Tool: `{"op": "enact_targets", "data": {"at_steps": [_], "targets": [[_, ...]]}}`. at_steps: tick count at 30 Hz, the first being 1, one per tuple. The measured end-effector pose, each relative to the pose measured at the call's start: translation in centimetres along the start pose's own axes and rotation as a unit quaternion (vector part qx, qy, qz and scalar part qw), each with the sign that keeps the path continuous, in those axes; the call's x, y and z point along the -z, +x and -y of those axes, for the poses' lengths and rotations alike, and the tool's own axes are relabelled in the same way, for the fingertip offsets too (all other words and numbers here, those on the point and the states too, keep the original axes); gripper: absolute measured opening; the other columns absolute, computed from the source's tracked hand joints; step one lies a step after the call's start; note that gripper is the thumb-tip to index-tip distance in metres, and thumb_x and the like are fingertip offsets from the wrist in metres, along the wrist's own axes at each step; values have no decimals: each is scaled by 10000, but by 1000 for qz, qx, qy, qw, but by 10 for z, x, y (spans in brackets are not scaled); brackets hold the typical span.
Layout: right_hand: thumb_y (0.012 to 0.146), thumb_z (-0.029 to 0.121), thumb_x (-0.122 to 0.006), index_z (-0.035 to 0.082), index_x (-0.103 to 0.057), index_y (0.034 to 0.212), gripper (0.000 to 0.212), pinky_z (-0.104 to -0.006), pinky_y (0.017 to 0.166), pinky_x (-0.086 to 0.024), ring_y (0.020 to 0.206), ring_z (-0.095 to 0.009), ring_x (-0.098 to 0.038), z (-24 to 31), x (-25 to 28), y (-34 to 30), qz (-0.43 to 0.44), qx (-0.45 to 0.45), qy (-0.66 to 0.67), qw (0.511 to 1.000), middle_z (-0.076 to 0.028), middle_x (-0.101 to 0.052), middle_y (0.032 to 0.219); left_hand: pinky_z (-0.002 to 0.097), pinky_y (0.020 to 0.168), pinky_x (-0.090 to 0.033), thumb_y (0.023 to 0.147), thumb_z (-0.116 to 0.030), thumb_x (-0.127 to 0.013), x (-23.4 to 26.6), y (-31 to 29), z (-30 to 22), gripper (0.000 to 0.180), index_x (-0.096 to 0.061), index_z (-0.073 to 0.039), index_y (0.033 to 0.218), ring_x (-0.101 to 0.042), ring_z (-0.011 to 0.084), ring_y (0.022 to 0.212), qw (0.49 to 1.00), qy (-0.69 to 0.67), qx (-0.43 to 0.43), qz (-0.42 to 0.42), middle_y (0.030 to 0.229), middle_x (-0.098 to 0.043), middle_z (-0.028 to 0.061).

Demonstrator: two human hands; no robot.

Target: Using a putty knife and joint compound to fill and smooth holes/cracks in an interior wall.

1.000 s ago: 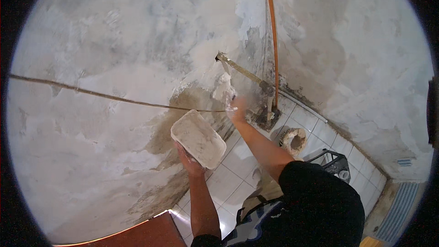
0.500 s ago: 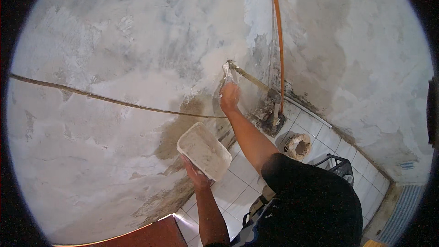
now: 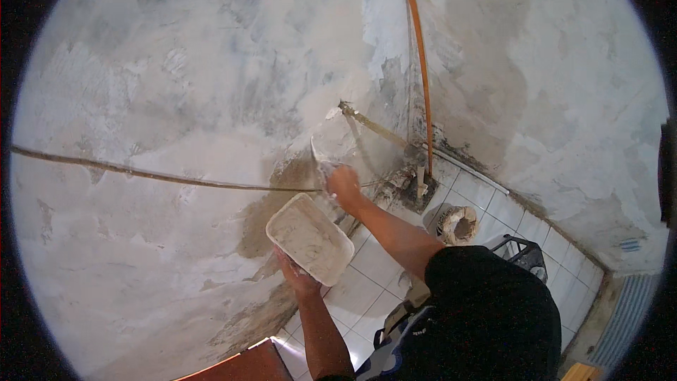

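Observation:
My left hand (image 3: pixel 300 279) is closed on the lower edge of a shallow rectangular tub (image 3: pixel 347 257), pale and caked, with greyish plaster (image 3: pixel 307 236) spread inside. Just above the tub's far right corner, my right hand (image 3: pixel 343 187) grips a plaster-smeared putty knife (image 3: pixel 326 168) against the wall; its blade is partly hidden by the fingers and blends with the plaster. A wet whitish patch (image 3: pixel 335 134) lies on the wall (image 3: pixel 176 226) right above that hand. Beside the patch's top, a pipe (image 3: pixel 377 127) slants out of a hole in the wall.
An orange pipe (image 3: pixel 421 77) stands along the wall corner. On the white tiled floor (image 3: pixel 367 268) are an opened bag (image 3: pixel 458 226) and a black-framed object (image 3: pixel 525 257). A thin cable (image 3: pixel 141 171) crosses the left wall. A reddish-brown panel (image 3: pixel 247 363) lies at the lower left.
My right hand has moved down and slightly left, from the pipe hole toward the tub, uncovering the wet patch. The tub stays in my left hand, almost in place.

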State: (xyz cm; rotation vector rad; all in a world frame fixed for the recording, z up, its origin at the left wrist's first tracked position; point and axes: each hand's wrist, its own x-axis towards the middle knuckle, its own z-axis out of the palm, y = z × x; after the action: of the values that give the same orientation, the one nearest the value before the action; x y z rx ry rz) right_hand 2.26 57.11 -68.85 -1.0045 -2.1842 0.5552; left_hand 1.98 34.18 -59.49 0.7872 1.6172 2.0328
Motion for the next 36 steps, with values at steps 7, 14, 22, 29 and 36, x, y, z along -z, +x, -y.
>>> {"op": "enact_targets", "data": {"at_steps": [7, 14, 22, 29, 36], "targets": [[845, 255, -623, 40, -648, 857, 217, -466, 629, -500, 680, -377, -638, -43, 49, 34, -190, -138, 50, 971, -204, -648, 748, 464, 1035, -399, 997, -553, -298, -62, 6, -7, 660, -319, -68, 1443, -461, 294, 1249, 982, -158, 99, -10, 1392, -437, 125], [771, 236, -689, 24, -682, 820, 218, -456, 743, -495, 826, -336, -648, -31, 20, 104, -29, -189, 1, 982, -167, -669, 804, 466, 1057, -374, 994, -529, -316, -47, 29, 27, 645, -313, -72, 1448, -446, 291, 1269, 999, -23, 26, 16, 1408, -423, 116], [737, 264, -699, 14, -683, 783, 255, -466, 776, -460, 859, -354, -619, -55, 27, 136, -47, -202, 9, 978, -179, -657, 819, 479, 995, -437, 984, -494, -369, -42, 41, 32, 635, -288, -75, 1455, -471, 316, 1242, 993, 40, -95, 52, 1383, -427, 123], [741, 225, -668, 43, -696, 860, 220, -486, 714, -480, 782, -400, -622, -104, 76, 76, 8, -82, 31, 996, -199, -654, 809, 470, 993, -439, 983, -511, -387, -121, 10, 1, 642, -291, -89, 1458, -473, 302, 1237, 983, -165, 77, 7, 1383, -430, 113], [774, 248, -658, 43, -711, 873, 234, -472, 711, -508, 767, -389, -641, -99, 165, 8, 51, -35, 134, 989, -206, -664, 795, 464, 939, -488, 967, -490, -440, -152, -26, -14, 621, -341, -78, 1421, -513, 297, 1185, 994, -110, -26, -7, 1345, -462, 118]]}}
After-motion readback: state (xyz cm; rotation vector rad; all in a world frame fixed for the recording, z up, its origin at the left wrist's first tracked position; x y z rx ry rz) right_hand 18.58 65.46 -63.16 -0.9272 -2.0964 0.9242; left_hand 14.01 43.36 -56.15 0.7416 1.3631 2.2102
